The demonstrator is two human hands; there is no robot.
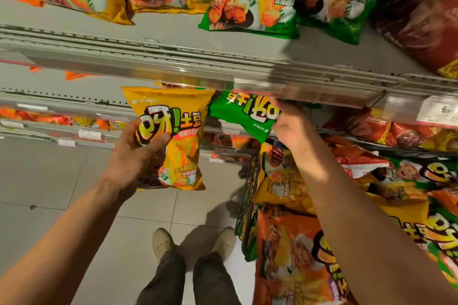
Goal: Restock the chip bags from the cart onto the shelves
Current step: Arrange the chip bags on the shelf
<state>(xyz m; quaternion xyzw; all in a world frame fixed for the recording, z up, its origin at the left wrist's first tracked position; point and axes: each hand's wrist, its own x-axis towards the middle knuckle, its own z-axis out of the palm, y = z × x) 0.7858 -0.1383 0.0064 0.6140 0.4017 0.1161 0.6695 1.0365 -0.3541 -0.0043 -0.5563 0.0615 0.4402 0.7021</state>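
Note:
My left hand (138, 151) grips a yellow chip bag (173, 146) upright in front of the shelves, thumb across its front. My right hand (290, 123) holds a green chip bag (238, 114) upside down, just under the front edge of the upper shelf (198, 62); the fingertips are partly hidden by that edge. The cart (247, 205) stands at the lower right, piled with several orange, yellow and green chip bags (297, 267).
The upper shelf carries yellow, green and dark red bags (250, 0). Lower shelves (74, 119) at left and right hold more orange and red bags behind price tags (438, 111). My feet (193, 242) stand on pale floor tiles left of the cart.

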